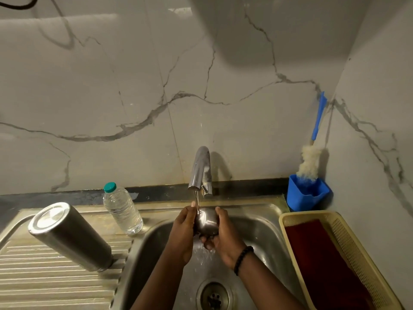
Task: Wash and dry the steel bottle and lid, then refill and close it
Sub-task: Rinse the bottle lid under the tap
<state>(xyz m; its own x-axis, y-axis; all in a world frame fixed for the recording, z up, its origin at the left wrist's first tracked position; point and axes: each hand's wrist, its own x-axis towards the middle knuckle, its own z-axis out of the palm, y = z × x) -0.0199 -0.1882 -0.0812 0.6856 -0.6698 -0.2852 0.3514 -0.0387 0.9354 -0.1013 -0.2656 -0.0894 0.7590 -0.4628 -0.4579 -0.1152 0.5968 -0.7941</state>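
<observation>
Rinsing step: your left hand [183, 229] and right hand [223, 233] both grip the lid [206, 221] under the tap [200, 168], the steel bottle [69, 236] inverted left of it; drying likely follows.

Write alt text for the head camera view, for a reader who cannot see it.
Both hands, left hand and right hand, hold the steel lid under water running from the tap over a steel sink. The steel bottle stands upside down on the draining board, beside a plastic water bottle. Right of the sink are a basket with a red cloth and a bottle brush in a blue holder.
</observation>
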